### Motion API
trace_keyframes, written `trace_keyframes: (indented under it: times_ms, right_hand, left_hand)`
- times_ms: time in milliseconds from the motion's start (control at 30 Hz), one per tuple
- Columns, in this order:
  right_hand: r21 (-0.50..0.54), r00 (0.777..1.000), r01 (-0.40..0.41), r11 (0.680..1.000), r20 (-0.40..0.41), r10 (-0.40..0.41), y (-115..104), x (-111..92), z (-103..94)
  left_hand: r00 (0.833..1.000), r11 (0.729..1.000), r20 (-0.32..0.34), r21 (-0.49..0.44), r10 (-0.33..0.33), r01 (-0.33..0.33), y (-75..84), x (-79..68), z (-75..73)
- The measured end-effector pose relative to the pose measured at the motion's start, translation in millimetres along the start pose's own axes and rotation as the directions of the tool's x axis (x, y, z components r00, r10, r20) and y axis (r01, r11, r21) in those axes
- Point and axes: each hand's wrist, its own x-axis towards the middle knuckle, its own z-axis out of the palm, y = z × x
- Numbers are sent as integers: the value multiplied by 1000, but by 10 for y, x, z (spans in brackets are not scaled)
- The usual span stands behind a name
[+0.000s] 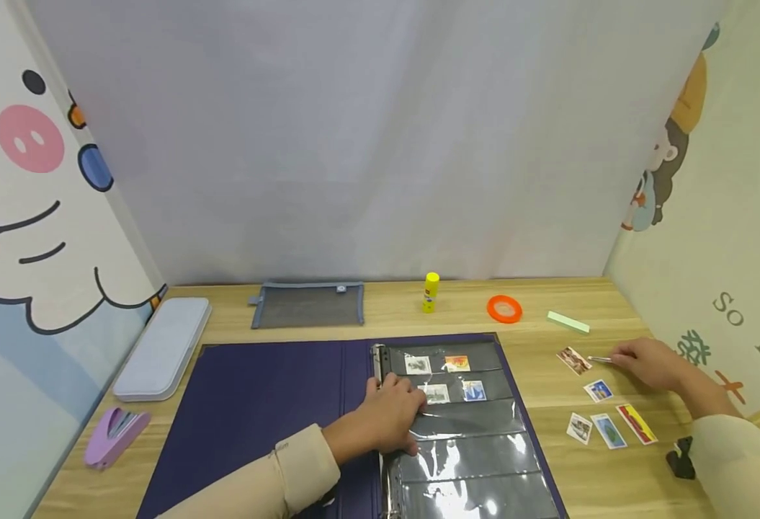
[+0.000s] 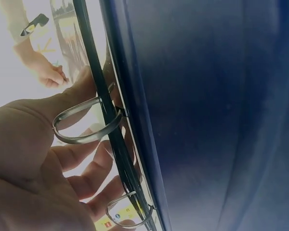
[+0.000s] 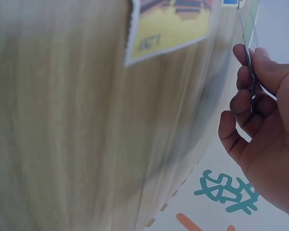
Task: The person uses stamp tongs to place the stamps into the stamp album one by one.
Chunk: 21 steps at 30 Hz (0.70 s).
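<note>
A dark blue ring binder (image 1: 263, 404) lies spread on the wooden table, its black page of clear pockets (image 1: 470, 450) on the right side. Several stamps sit in the upper two rows, among them an orange one (image 1: 457, 362) and a blue one (image 1: 474, 391). My left hand (image 1: 392, 414) rests on the page's inner edge, fingers loosely bent beside the metal rings (image 2: 86, 134). Between thumb and fingers, my right hand (image 1: 648, 364) pinches metal tweezers (image 3: 251, 72). Their tips reach the right edge of a brown stamp (image 1: 574, 360) on the table.
More loose stamps, including a red and yellow one (image 1: 637, 424), lie below the right hand. Along the back are a mesh pouch (image 1: 308, 305), glue stick (image 1: 430, 292), orange ring (image 1: 504, 309) and pale green strip (image 1: 568, 322). A white case (image 1: 162, 349) and purple holder (image 1: 114, 436) stand left.
</note>
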Motion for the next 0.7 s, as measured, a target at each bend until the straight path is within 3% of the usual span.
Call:
trace_keyframes:
  times_ms: [367, 700]
  right_hand:
    - [0, 997, 62, 998, 35, -62, -173, 92, -5]
    - [80, 997, 62, 995, 31, -64, -273, 141, -70]
  left_hand:
    - [1000, 1000, 1, -21, -7, 7, -2, 16, -11]
    - [1000, 997, -5, -80, -1, 1, -42, 34, 29]
